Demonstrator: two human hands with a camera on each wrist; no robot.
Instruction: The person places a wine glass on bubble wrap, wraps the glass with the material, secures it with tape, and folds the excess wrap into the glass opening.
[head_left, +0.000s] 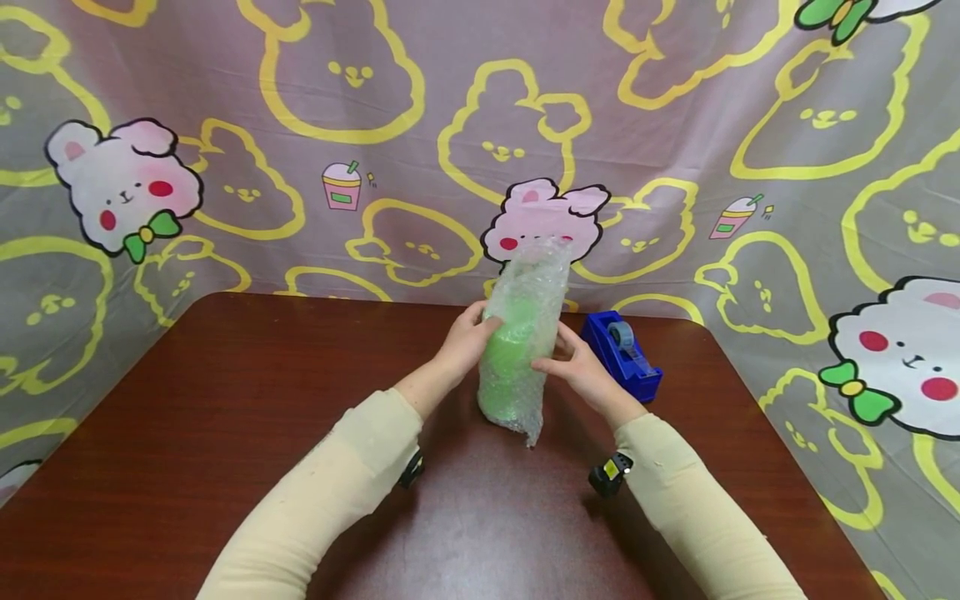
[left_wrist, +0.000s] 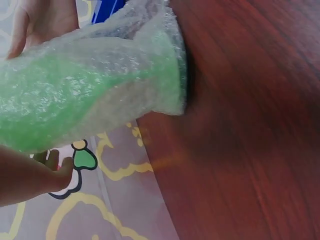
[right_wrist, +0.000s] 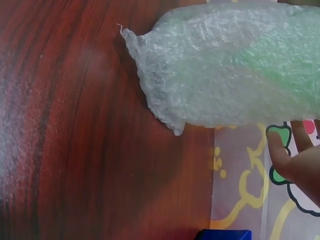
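Observation:
A tall, rounded green object [head_left: 506, 358] stands nearly upright in a loose sleeve of bubble wrap [head_left: 543, 287], which blurs its exact kind. From the left side, my left hand [head_left: 467, 340] holds it at mid height, thumb on the front and fingers partly hidden behind. My right hand [head_left: 581, 371] grips the opposite side, its thumb across the front edge of the wrap. Above the green part the wrap rises as a hollow tube. Its ragged lower edge [right_wrist: 155, 100] hangs close over the brown table [head_left: 300, 375].
A blue tape dispenser [head_left: 622, 354] with a tape roll stands just behind and right of my right hand. A patterned cloth [head_left: 420, 167] hangs along the back and sides of the table. Dark cameras [head_left: 611, 473] are strapped under both wrists.

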